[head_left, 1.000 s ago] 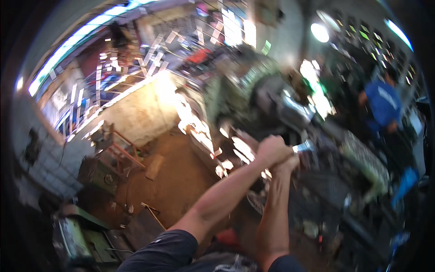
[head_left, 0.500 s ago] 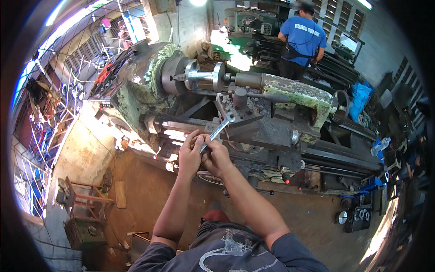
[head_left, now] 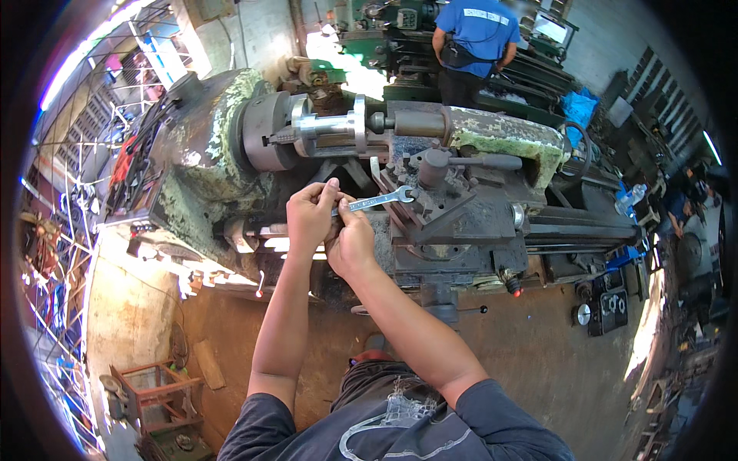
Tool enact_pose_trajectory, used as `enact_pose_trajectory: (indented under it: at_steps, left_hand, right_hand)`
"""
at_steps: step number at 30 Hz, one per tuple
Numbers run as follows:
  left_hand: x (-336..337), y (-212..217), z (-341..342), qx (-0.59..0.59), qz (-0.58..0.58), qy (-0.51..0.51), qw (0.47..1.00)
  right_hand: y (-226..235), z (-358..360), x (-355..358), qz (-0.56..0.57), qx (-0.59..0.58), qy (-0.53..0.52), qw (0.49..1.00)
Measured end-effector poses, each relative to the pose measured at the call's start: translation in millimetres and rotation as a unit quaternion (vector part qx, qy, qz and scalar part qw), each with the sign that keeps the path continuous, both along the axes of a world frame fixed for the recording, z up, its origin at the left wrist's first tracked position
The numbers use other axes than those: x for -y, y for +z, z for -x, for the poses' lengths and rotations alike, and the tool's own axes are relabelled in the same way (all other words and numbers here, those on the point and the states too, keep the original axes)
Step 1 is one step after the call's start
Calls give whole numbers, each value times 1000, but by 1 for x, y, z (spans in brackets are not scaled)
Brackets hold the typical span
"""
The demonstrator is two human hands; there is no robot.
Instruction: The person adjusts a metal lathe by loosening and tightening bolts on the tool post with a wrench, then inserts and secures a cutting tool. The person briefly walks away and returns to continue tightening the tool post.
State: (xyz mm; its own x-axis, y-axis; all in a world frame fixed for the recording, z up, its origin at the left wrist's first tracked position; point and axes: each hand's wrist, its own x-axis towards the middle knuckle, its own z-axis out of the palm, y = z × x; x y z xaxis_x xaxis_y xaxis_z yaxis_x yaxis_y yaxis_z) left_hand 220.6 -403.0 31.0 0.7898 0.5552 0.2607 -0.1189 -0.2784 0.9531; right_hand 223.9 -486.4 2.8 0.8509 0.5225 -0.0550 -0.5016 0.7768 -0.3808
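A silver open-end wrench (head_left: 377, 201) points to the right, its open jaw beside the dark tool post (head_left: 434, 169) of a lathe; I cannot tell whether it touches a bolt there. My right hand (head_left: 352, 242) is closed around its shank, thumb along it. Against the wrench's near end, my left hand (head_left: 309, 215) is closed too, thumb raised and fingertips partly hidden. Beyond the hands, a shiny spool-shaped metal workpiece (head_left: 330, 124) sits between the lathe chuck (head_left: 265, 131) and the tailstock (head_left: 500, 134).
A red-knobbed lever (head_left: 513, 286) sticks out at the carriage front. A person in a blue shirt (head_left: 477, 31) stands at a green machine behind the lathe. A reddish metal frame (head_left: 161, 392) stands at lower left; a black tray of parts (head_left: 611, 311) lies on the floor at right.
The wrench has swung from slanting up to nearly level, its jaw now closer to the tool post. Both hands have moved a little up, and the view has shifted.
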Motion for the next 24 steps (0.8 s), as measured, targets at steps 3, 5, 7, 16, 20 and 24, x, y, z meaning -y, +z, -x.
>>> enact_pose_trajectory:
  at_steps: [3, 5, 7, 16, 20, 24]
  left_hand:
    - [-14, -1, -17, -47, -19, -32, 998]
    - [-22, 0, -28, -55, -40, -59, 996]
    - [-28, 4, -42, -74, -34, -93, 992]
    - [-26, 20, -60, -121, -4, -156, 980]
    - [-26, 13, -52, -55, 139, -182, 972]
    - [-31, 12, -61, 2, 138, -165, 977]
  right_hand:
    - [2, -8, -12, -2, -22, -50, 999]
    - [6, -14, -20, -2, -13, -71, 997]
    - [12, -22, -28, 13, -33, -116, 993]
    - [15, -36, -31, -27, -54, -174, 983]
    - [11, -50, -27, -199, -16, -73, 977]
    - [9, -61, -36, -185, -106, -98, 972]
